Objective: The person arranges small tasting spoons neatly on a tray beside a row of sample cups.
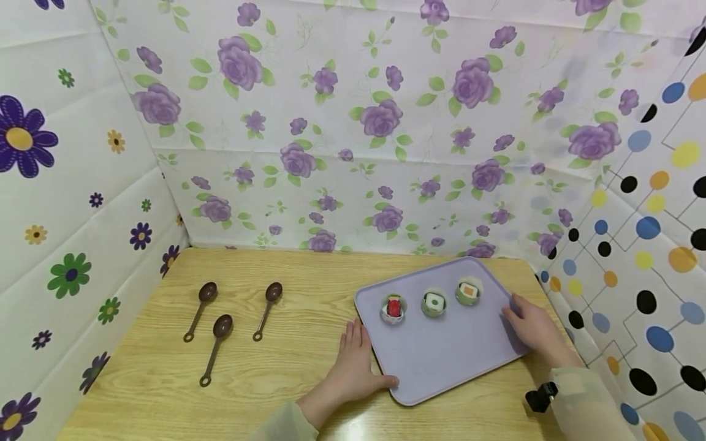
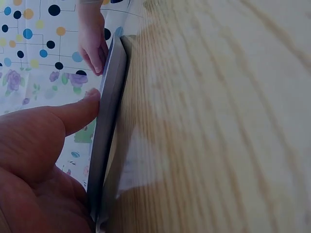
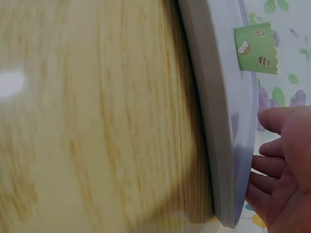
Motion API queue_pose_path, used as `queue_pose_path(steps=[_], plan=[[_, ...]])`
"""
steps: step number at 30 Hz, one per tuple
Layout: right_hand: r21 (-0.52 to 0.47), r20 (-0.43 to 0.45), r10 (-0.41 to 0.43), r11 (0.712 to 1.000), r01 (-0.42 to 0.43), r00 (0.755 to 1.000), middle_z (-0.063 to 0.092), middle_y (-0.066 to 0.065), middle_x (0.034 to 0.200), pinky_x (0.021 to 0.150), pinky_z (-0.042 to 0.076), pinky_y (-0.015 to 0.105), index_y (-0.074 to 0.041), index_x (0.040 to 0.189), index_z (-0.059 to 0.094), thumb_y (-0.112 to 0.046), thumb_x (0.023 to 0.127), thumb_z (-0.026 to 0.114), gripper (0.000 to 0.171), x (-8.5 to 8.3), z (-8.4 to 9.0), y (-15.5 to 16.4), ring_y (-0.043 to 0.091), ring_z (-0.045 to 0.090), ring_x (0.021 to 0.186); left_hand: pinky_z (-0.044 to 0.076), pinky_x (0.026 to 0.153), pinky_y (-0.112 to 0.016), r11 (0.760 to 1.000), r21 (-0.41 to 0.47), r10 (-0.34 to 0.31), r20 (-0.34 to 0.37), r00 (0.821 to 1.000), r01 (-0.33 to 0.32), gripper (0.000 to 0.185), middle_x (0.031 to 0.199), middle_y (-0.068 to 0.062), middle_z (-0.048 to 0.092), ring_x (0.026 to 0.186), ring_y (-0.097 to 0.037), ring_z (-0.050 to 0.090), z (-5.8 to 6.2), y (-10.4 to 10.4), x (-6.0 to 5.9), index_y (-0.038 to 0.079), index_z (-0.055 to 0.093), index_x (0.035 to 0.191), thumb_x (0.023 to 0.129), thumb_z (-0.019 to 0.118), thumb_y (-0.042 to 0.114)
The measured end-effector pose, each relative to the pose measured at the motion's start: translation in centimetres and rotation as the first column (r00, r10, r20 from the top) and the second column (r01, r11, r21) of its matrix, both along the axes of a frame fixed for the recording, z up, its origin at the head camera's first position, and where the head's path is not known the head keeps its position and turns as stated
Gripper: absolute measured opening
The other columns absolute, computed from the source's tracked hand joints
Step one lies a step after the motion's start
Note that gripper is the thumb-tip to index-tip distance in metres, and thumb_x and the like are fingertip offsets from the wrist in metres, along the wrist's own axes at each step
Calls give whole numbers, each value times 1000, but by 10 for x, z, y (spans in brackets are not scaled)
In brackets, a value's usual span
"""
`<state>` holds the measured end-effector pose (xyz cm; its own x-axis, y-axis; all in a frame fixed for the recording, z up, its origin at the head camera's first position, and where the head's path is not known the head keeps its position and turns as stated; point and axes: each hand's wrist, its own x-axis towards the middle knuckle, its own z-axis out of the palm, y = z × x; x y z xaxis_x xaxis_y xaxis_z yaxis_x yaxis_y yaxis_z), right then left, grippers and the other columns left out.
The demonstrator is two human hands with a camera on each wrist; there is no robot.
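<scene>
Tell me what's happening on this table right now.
A person has both hands on a lilac tray that lies on a wooden table. The left hand holds its near left edge, with the thumb on the rim, and the right hand rests on its right edge. Three small cups with toy food sit in a row along the far part of the tray. Three brown spoons lie apart to the left, untouched.
</scene>
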<state>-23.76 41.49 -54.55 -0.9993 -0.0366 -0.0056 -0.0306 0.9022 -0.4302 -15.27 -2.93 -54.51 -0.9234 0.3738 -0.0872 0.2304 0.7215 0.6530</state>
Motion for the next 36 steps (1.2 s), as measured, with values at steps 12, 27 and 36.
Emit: queue_pose_path(steps=[12,27,36], plan=[[43,30,-51,998,50,998,43,43,152,112,39,73,15,157,38,-30,113,51,64,0,-2,-4,62,43,138,10,129,-63,1000,-12,-28,-22,999,27,136,169,-41,1,159,-53,-3,-1,0,-3,-22,13,160,81,89,58],[18,67,-57,998,56,996,48,43,147,107,45,71,15,153,43,-28,112,50,60,-1,14,-18,62,49,133,10,130,-63,998,-43,-51,-27,998,50,131,169,-41,7,159,-54,1,2,-23,-31,-23,14,159,82,91,50],[-1,127,-71,997,72,989,45,43,149,110,43,69,22,151,40,-27,111,52,64,5,20,-37,62,46,136,11,129,-63,997,-38,-65,-5,998,65,129,168,-42,10,158,-56,4,12,-40,-36,-25,18,157,80,94,45]])
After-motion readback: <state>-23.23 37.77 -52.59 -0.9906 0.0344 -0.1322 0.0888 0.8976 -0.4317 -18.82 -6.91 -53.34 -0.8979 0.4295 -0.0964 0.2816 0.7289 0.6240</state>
